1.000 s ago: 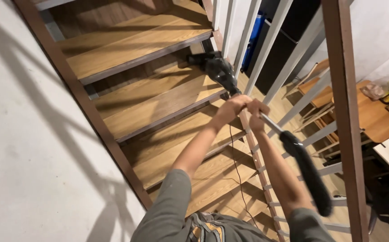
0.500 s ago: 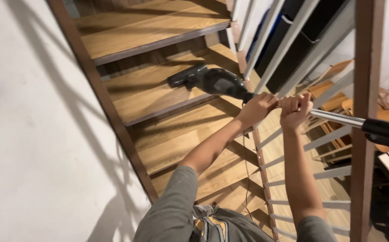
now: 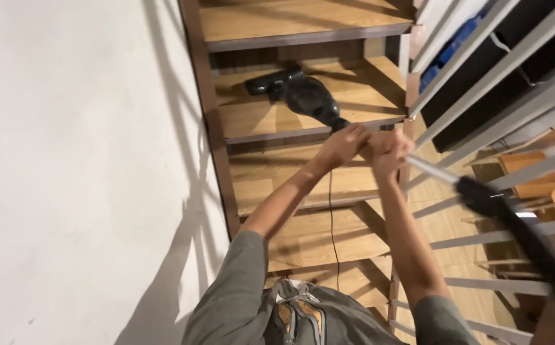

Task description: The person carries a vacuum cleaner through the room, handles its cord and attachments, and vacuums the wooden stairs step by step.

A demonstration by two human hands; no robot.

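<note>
On the wooden stairs, both hands are wrapped tight round the vacuum's metal tube, right next to each other and pretty much touching. The left hand sits a bit further down toward the nozzle end, the right hand just behind it, both fists fully closed on the tube. From there the tube runs down-left into the black vacuum head, which rests flat on a step just above the hands in the frame, tilted slightly toward the wall. Going the other way, the tube turns into a black hose that passes out to the right by the grey railing bars. A thin cord hangs down over the lower steps. White wall on the left, grey sleeves at the bottom.
</note>
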